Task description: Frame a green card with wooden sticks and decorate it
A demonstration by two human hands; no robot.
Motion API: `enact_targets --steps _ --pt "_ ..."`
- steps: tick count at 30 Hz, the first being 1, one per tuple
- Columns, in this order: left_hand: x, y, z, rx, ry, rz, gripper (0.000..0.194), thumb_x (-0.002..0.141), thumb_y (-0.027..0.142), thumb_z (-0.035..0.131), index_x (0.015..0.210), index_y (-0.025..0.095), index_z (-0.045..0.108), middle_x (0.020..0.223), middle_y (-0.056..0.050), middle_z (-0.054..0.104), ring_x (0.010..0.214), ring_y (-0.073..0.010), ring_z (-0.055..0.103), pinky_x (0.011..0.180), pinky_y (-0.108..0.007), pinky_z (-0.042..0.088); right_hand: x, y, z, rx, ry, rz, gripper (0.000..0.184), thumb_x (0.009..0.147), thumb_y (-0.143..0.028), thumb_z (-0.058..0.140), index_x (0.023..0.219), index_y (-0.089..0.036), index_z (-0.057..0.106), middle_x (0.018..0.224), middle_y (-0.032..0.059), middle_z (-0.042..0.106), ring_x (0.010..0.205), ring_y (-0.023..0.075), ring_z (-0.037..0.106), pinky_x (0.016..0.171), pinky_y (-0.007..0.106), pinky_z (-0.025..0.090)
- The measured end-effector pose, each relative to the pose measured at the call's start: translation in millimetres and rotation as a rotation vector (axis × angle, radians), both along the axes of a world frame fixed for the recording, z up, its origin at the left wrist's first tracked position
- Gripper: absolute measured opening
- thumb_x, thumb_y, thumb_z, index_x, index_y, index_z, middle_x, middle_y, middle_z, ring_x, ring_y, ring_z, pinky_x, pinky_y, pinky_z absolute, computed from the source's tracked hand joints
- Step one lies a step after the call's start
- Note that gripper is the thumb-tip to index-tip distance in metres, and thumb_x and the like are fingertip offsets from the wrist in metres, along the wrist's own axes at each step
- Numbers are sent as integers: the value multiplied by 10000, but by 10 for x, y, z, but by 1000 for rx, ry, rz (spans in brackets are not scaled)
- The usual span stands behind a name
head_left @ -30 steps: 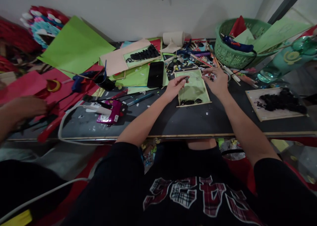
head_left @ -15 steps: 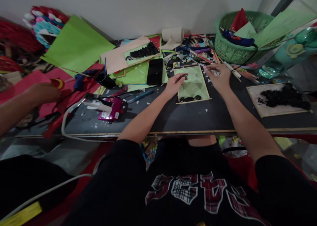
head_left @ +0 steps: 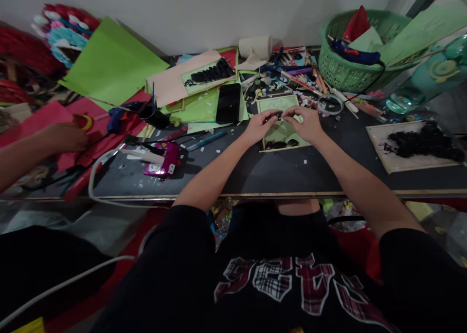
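Over a green framed panel (head_left: 279, 137), my two hands meet fingertip to fingertip. My left hand (head_left: 260, 126) pinches a small dark piece (head_left: 279, 115), closed around its end. Against that same piece, the fingers of my right hand (head_left: 305, 123) are pinched together; its exact shape is mostly covered. Several glossy black oval pieces (head_left: 280, 144) lie in a row along the panel's near edge. Thin wooden strips border the panel, and faint lines show on its upper part.
Another person's hand (head_left: 65, 137) rests at the left near red paper. Around my work are a black phone (head_left: 228, 103), a clear tape roll (head_left: 330, 104), a green basket (head_left: 341, 70), a bottle (head_left: 419, 87), a finished-looking black-piece panel (head_left: 377, 150) and a purple packet (head_left: 166, 160).
My right hand has moved left and down from beside the panel to meet my left hand at the dark piece. The tape roll it covered now shows.
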State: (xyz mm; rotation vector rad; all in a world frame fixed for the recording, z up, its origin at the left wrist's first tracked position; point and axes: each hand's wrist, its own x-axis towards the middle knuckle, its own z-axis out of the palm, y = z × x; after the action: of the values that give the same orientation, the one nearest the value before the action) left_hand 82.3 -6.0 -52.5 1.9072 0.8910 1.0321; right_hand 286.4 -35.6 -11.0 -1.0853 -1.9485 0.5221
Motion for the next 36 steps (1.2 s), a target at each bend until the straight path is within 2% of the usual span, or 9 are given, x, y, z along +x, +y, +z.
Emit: enact_targets --steps 4,8,12,16,20,25,31,36 --pt "-11 6 -10 10 39 -24 688 948 695 483 1272 118 671 1079 -118 760 960 -193 698 824 -278 528 14 35 -45 31 0 4 119 889 -310 640 855 -225 717 880 39 732 803 201 653 832 375 514" --pt "-17 -14 31 16 81 -35 708 953 706 462 1270 110 676 1061 -111 762 945 -190 693 839 -282 527 14 50 -53 42 -3 17 127 897 -326 646 859 -228 716 878 42 733 795 210 655 819 378 503" --pt "-24 -32 61 29 92 -28 685 943 691 496 1255 117 702 1049 -107 767 960 -204 688 861 -298 523 13 36 -28 36 -43 3 151 899 -342 652 864 -223 737 878 47 748 812 219 670 822 377 490" --pt "-27 -48 63 -12 91 -11 617 947 623 537 1243 111 716 1021 -95 766 878 -179 670 822 -284 512 22 12 -27 57 -109 -52 207 908 -407 662 856 -233 761 876 39 762 822 230 679 931 439 440" --pt "-21 -64 78 -60 100 -17 526 955 541 564 1204 108 730 934 -71 757 774 -147 624 756 -262 483 17 -13 -57 109 -161 -125 238 919 -445 659 846 -243 762 869 36 766 855 240 671 1014 495 369" --pt "-11 -72 85 -86 88 -41 476 948 537 576 1079 121 766 754 -33 697 629 -118 535 628 -238 414 -11 -36 -76 158 -180 -119 238 947 -420 623 845 -235 734 869 52 750 853 241 656 1019 496 359" --pt "-7 -43 59 -122 41 -71 591 925 607 580 1196 102 722 865 -61 723 693 -129 555 665 -244 431 -1 -2 -63 199 -242 -70 246 988 -407 538 892 -237 687 922 44 744 926 245 651 987 465 367" --pt "-5 -47 67 -119 39 -97 557 931 588 563 1182 113 713 852 -43 695 704 -131 542 689 -253 431 21 19 -53 171 -279 -24 257 1006 -393 488 909 -242 672 950 47 742 965 248 638 973 449 362"
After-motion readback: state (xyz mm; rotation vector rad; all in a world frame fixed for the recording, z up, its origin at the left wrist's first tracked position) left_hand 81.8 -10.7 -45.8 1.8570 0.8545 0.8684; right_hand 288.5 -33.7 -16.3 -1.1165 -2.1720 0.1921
